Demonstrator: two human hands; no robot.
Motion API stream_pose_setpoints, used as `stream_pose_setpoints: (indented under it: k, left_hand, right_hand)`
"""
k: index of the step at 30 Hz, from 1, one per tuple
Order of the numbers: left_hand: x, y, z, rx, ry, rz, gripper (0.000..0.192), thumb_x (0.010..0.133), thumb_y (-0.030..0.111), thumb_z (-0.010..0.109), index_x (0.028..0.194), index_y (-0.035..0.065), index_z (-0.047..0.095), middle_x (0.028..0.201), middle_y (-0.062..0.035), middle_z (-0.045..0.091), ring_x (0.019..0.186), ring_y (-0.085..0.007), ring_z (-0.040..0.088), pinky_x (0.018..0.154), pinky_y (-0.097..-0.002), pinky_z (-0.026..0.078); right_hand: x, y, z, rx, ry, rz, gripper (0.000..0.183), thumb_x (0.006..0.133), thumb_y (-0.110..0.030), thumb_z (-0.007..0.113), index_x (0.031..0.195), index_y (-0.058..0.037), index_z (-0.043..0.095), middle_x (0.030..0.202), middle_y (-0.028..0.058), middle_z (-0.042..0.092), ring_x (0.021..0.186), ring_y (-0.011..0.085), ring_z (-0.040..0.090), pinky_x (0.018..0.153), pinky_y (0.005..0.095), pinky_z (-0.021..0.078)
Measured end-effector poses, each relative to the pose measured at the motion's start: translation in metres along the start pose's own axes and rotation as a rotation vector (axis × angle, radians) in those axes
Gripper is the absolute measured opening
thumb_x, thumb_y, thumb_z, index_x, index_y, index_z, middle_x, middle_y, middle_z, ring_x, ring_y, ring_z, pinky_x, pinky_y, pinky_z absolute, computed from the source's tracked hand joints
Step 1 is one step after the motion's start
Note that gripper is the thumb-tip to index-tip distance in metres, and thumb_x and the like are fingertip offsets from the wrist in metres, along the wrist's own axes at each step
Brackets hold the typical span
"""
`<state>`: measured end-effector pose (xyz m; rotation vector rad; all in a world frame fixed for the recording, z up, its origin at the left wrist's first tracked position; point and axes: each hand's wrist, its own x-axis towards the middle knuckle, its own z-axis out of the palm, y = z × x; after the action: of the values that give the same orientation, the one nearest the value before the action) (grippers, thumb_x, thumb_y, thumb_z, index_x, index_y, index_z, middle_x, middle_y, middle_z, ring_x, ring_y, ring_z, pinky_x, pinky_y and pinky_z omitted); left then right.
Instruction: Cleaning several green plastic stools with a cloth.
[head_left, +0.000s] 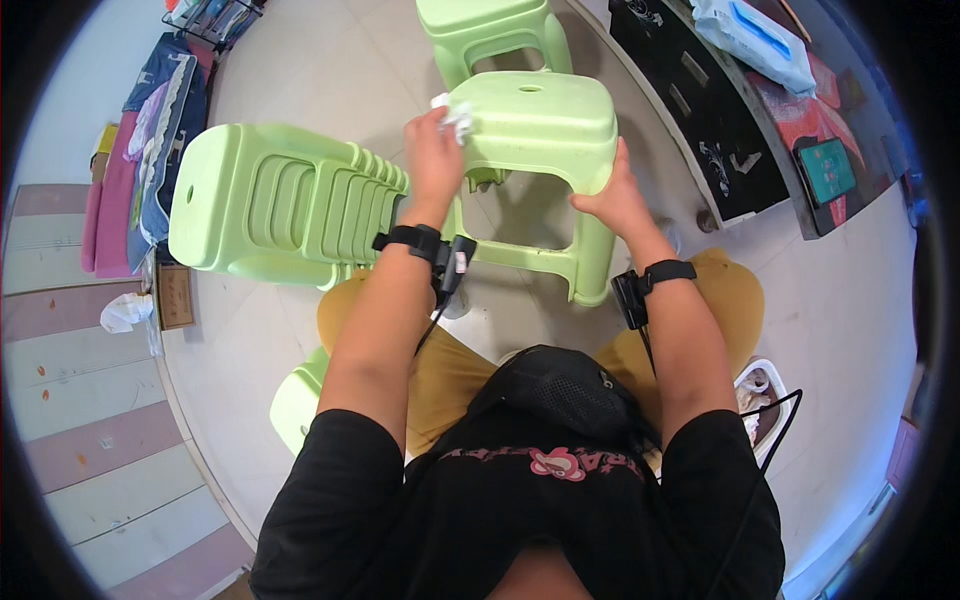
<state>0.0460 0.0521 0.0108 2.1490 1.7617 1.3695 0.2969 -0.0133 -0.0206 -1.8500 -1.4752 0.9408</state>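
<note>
In front of my knees is a light green plastic stool (540, 112), its seat facing up and towards me. My left hand (436, 154) presses a crumpled white wipe (457, 120) against the left edge of its seat. My right hand (616, 195) grips the stool's right side, below the seat corner, with the thumb on the front of the leg. A stack of matching green stools (277, 202) lies on its side to the left of my left hand.
Another green stool (487, 30) stands behind. At the right, a black cabinet (697, 97) carries a wipes packet (754, 45) and a phone (825, 171). A white bin (780, 412) sits by my right elbow. Folded bedding (161, 150) and a cardboard box (175, 296) are at the left.
</note>
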Motion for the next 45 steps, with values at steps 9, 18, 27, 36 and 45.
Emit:
stream_pose_setpoints:
  k: [9, 18, 27, 36, 45]
  left_hand:
    - [-0.015, 0.092, 0.032, 0.095, -0.175, 0.390, 0.035, 0.073, 0.000, 0.057, 0.108, 0.0035, 0.061, 0.109, -0.0155, 0.058, 0.099, -0.0346, 0.052, 0.090, -0.0428, 0.042]
    - [-0.002, 0.074, 0.027, 0.127, -0.220, 0.503, 0.030, 0.075, 0.006, 0.055, 0.105, 0.0042, 0.060, 0.108, -0.0130, 0.062, 0.097, -0.0302, 0.056, 0.087, -0.0407, 0.043]
    - [0.009, 0.015, -0.011, 0.272, -0.410, 0.087, 0.021, 0.083, 0.014, 0.048, 0.093, 0.0012, 0.062, 0.086, -0.0166, 0.064, 0.080, -0.0373, 0.058, 0.075, -0.0479, 0.046]
    - [0.002, 0.069, 0.008, -0.170, -0.691, 0.338, 0.034, 0.090, 0.012, 0.045, 0.122, 0.0042, 0.056, 0.125, -0.0165, 0.056, 0.117, -0.0308, 0.052, 0.101, -0.0366, 0.040]
    - [0.008, 0.002, -0.047, 0.455, -0.926, -0.243, 0.035, 0.090, 0.014, 0.042, 0.120, 0.0007, 0.055, 0.124, -0.0212, 0.054, 0.112, -0.0353, 0.054, 0.097, -0.0397, 0.042]
  right_hand:
    - [0.000, -0.011, -0.001, -0.057, -0.044, 0.055, 0.119, 0.059, -0.026, 0.080, 0.145, -0.0005, 0.003, 0.126, 0.0268, 0.050, 0.116, 0.0374, 0.051, 0.097, 0.0386, 0.0426]
    - [0.000, -0.005, -0.001, -0.075, -0.022, 0.094, 0.120, 0.059, -0.028, 0.081, 0.145, -0.0005, 0.003, 0.127, 0.0264, 0.049, 0.116, 0.0364, 0.052, 0.097, 0.0386, 0.0428]
    - [-0.021, -0.014, 0.006, -0.170, -0.019, -0.095, 0.121, 0.055, -0.032, 0.080, 0.148, -0.0149, 0.004, 0.121, 0.0237, 0.049, 0.108, 0.0382, 0.055, 0.089, 0.0412, 0.0475]
    - [-0.028, -0.006, 0.008, -0.306, -0.077, -0.235, 0.123, 0.054, -0.031, 0.080, 0.148, -0.0197, 0.002, 0.116, 0.0201, 0.052, 0.105, 0.0368, 0.055, 0.085, 0.0421, 0.0496]
    - [-0.027, -0.010, 0.004, -0.239, -0.137, -0.118, 0.120, 0.056, -0.027, 0.080, 0.148, -0.0179, 0.004, 0.125, 0.0215, 0.047, 0.113, 0.0390, 0.050, 0.091, 0.0427, 0.0467]
